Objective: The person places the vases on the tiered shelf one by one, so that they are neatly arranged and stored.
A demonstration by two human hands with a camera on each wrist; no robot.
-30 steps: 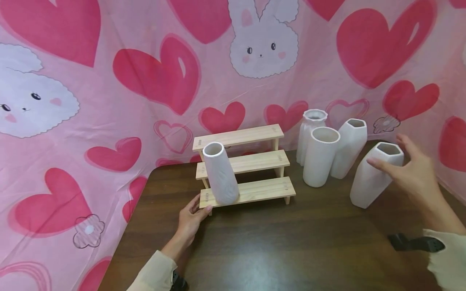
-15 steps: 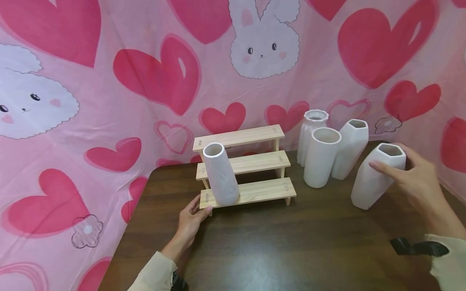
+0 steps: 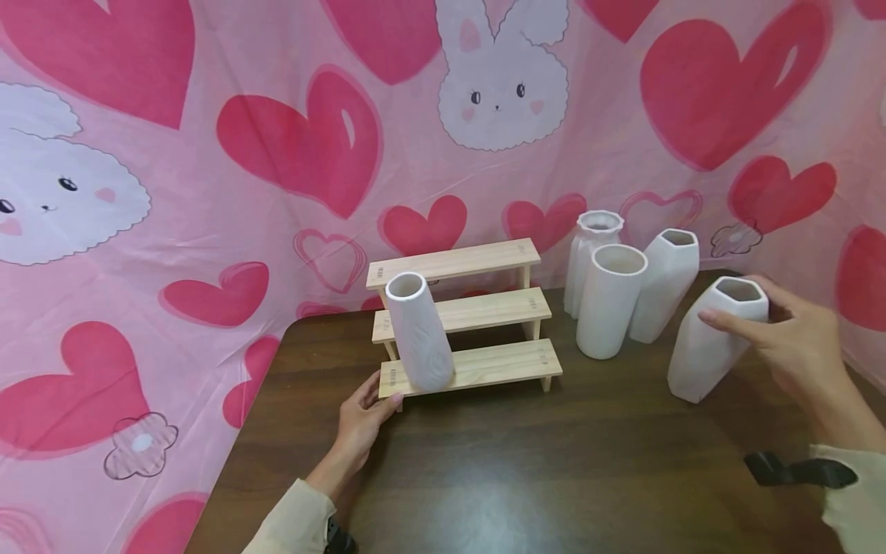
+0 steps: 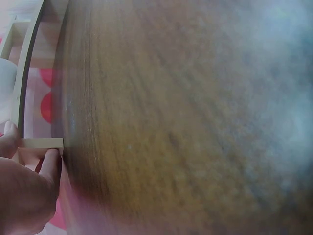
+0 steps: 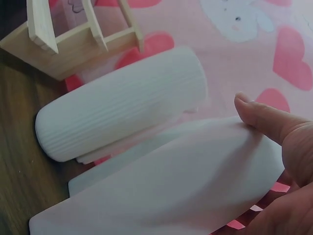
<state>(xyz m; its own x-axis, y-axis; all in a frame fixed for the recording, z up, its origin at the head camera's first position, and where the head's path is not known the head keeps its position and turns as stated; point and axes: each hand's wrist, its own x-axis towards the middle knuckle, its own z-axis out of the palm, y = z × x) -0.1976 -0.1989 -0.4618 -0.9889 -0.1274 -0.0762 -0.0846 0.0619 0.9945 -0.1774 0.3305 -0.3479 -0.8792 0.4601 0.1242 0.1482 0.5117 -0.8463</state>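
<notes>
My left hand [image 3: 363,422] holds the left end of the lowest step of a three-tier wooden stand [image 3: 501,365]; in the left wrist view its fingers [image 4: 50,169] are at the stand's leg. A white tapered vase [image 3: 421,335] stands on that step near the left end. At the right, my right hand [image 3: 796,335] grips a white faceted vase [image 3: 709,350] near its five-sided mouth, thumb on the near side. The right wrist view shows the thumb [image 5: 266,120] across the faceted vase's upper part, with the other fingers partly hidden behind it.
Left of the gripped vase stand a white cylindrical vase [image 3: 609,308], a ribbed vase with a scalloped rim [image 3: 577,261] and another faceted vase [image 3: 664,285]. All are on the dark wooden table [image 3: 540,469]. A pink heart-patterned cloth [image 3: 277,61] hangs behind.
My right hand has closed in around the top of the faceted vase, its fingers going behind the rim. My left hand stays at the stand, and the other vases have not moved.
</notes>
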